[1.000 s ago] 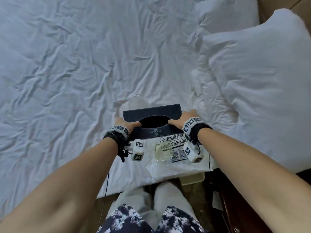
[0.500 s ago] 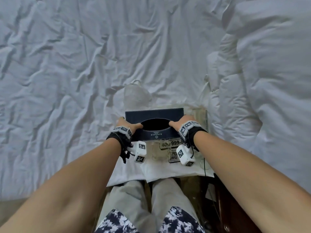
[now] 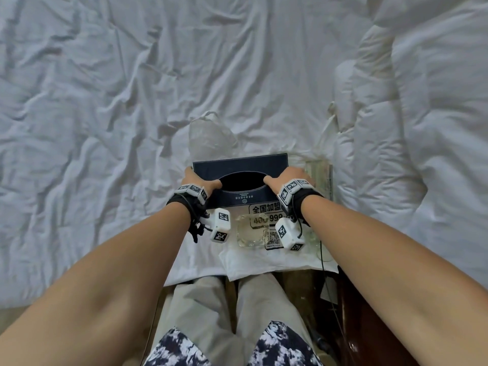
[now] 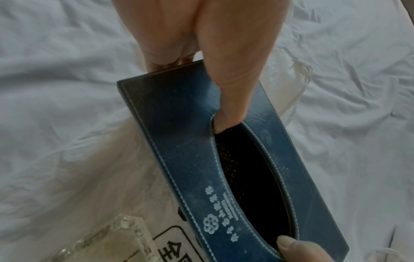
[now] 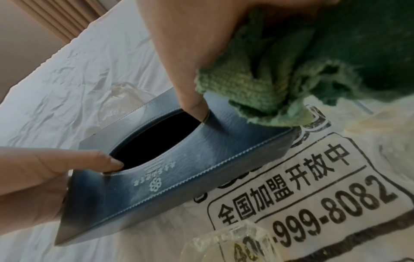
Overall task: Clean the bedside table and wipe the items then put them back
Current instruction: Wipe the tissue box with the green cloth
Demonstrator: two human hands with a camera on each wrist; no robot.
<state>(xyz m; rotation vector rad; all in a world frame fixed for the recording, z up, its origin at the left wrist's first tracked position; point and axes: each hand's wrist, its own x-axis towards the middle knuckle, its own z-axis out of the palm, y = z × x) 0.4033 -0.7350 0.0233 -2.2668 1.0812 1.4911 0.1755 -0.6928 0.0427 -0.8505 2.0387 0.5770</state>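
Note:
A dark blue leather tissue box [image 3: 239,165] with an empty oval opening is held level over the bed between both hands. My left hand [image 3: 196,180] grips its left end, thumb hooked into the opening [image 4: 228,115], fingers under the end. My right hand [image 3: 286,178] grips the right end the same way, its thumb [image 5: 192,99] on the opening's rim. A bunched green cloth [image 5: 280,79] is tucked in the right palm against the box [image 5: 201,177]. The box's far side is hidden.
Below the box a white printed plastic bag [image 3: 264,208] lies on the bed with a clear glass ashtray [image 3: 249,233] on it. A crumpled clear bag [image 3: 211,136] lies beyond. The duvet [image 3: 435,128] bulks at right. A dark wooden bedside table [image 3: 369,326] is at lower right.
Both hands keep the same grip on the tissue box. The view has swung so the pillows and duvet slide up and right; the box stays in place over the printed bag.

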